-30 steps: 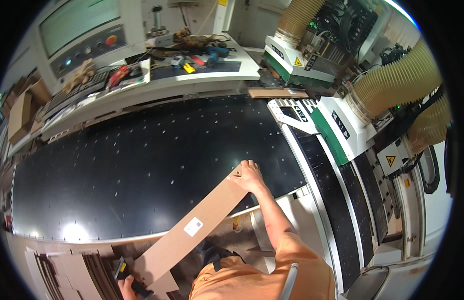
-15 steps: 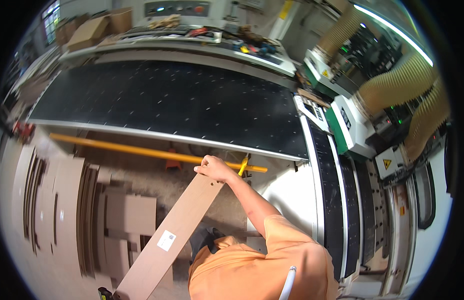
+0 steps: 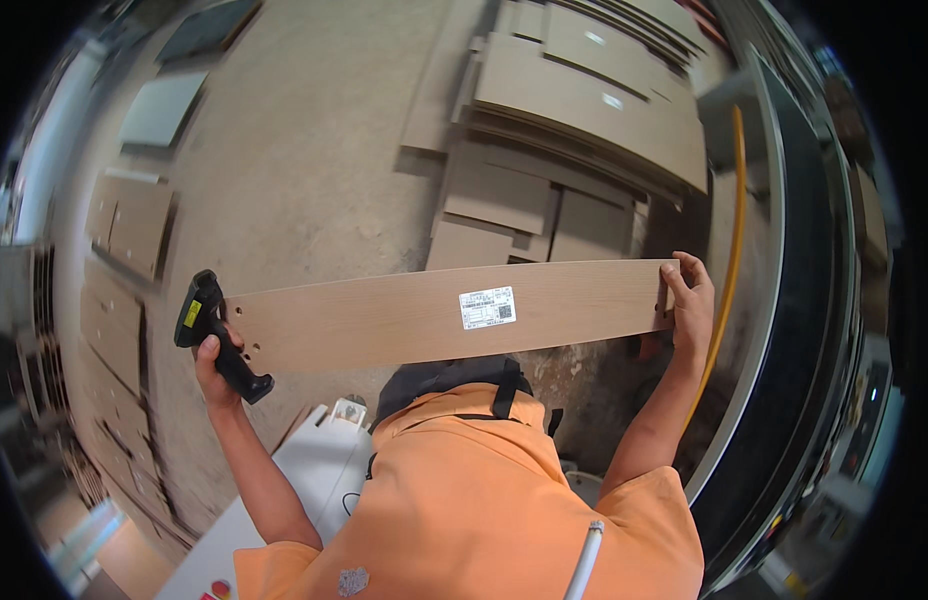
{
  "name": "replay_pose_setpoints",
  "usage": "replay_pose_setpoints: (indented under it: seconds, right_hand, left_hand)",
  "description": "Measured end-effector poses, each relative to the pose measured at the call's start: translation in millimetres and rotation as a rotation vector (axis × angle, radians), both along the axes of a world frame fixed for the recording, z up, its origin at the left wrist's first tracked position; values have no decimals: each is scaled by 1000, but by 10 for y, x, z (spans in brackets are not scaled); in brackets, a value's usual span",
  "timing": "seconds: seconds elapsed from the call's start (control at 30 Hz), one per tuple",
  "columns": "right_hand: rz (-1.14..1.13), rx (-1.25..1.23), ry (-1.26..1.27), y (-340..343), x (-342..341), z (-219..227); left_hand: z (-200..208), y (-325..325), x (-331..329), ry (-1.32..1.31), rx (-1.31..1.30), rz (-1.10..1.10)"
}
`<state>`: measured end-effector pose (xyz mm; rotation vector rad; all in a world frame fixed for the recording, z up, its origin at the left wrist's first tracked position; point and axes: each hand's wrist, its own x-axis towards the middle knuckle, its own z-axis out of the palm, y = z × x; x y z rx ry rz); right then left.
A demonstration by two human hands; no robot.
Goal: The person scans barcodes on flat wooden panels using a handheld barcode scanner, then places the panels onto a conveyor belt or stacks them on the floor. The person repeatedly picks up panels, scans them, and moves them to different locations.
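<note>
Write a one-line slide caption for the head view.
A person's right hand grips one end of a long wooden board bearing a white label, while the left hand holds a black handheld scanner.

The light is soft and even, like daytime indoors. Bright white glare shows at the far left edge and the lower left. The middle is sharp. Toward the round rim, things blur, smear and bend, and the corners are black. A dark shadow sits at the lower right.
</note>
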<state>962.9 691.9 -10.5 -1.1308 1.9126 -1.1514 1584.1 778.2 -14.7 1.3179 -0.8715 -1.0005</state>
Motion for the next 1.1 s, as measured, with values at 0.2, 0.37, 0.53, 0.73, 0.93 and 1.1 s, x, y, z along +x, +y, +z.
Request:
replay_pose_setpoints:
  seconds: [0.2, 0.37, 0.53, 0.73, 0.93, 1.1]
  right_hand:
    - [300, 82, -61, -2017, 934, -745]
    - [407, 96, -48, -2755, 1817, -809]
    - [607, 99, 41, -3527, 2560, -1109]
    - [779, 81, 28, -4138, 3219, -1352]
    - [959, -4, 18, -4660, 4032, -1639]
    - [1143, 82, 175, -5130, 5231, -1942]
  left_hand:
    - [-834, 12, 425, -58, 105, 433]
    - [-1140, 72, 679, 66, 100, 576]
    - [-1180, 17, 638, 52, 131, 796]
    - [-1306, 78, 591, 9, 113, 1009]
    - [-1439, 180, 700, 132, 15, 1053]
    - [-1298, -12, 559, 136, 67, 1214]
